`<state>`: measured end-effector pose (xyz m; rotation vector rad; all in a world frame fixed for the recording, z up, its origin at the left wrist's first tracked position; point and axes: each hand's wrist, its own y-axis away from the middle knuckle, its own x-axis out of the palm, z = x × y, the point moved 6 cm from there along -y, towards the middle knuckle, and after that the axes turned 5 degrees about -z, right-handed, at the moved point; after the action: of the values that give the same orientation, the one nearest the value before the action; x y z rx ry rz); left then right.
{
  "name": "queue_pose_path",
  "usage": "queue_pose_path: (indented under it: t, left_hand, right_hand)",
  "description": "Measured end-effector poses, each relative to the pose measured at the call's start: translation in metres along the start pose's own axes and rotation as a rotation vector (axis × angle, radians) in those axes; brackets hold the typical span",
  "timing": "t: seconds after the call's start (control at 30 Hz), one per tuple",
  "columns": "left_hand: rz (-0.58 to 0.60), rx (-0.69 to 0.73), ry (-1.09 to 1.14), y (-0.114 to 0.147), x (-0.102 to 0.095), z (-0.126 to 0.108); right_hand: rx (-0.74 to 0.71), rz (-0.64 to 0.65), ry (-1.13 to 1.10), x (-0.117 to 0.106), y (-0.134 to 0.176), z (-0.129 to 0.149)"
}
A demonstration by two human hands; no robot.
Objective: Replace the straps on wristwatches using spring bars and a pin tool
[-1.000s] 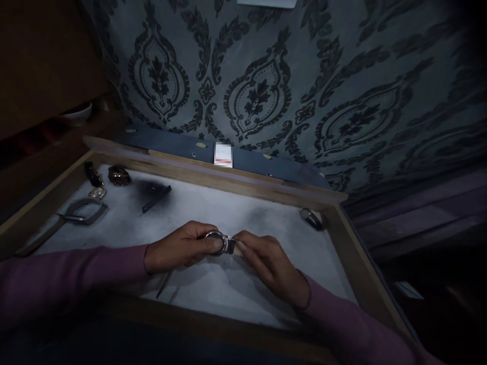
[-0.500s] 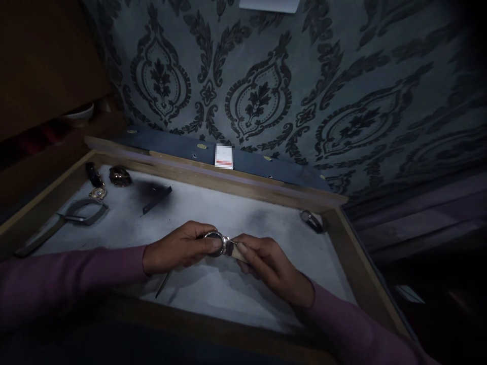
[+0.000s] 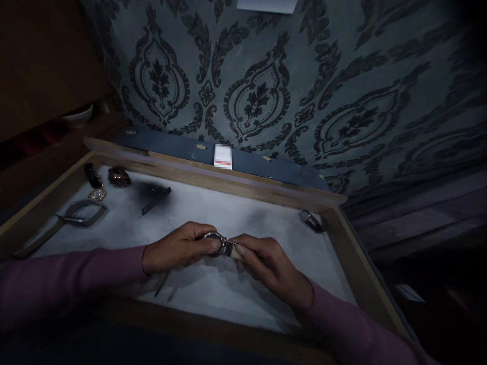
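A round wristwatch [image 3: 217, 238] with a silver case and a dark face is held over the tray by my left hand [image 3: 178, 248], thumb laid across its face. My right hand [image 3: 274, 266] pinches the watch strap [image 3: 236, 252], brown with a pale side, close to the case. Strap and case meet between the two hands, but whether they are joined I cannot tell. Beneath my left hand a thin dark tool [image 3: 162, 284] shows; its upper end is hidden, so held or lying I cannot tell.
Wooden walls edge the white-bottomed tray [image 3: 198, 203]. Towards its left lie a grey strap [image 3: 85, 213], a gold-toned watch [image 3: 97, 193], a brown watch [image 3: 119, 177] and a dark flat bar [image 3: 155, 201]. A dark watch [image 3: 312, 221] sits at the right corner. A small white box [image 3: 222, 157] stands behind.
Almost nothing differs. Both hands keep their hold on the watch and strap, with only a slight shift of the right fingers; the whole view has drifted a little.
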<state>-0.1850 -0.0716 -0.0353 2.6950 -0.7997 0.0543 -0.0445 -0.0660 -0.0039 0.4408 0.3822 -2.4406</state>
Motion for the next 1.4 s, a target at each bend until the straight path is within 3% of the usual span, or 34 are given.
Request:
queue_pose_path:
  t: [0.93,1.4]
  left_hand:
    - [-0.028,-0.001,-0.006,0.001,0.001,-0.006]
    - [-0.008,-0.06,0.048,0.0,0.0,0.0]
  right_hand:
    - [0.223,0.066,-0.271,0.006,0.0,-0.019]
    - [0.227,0.134,-0.334,0.007,0.0,-0.025]
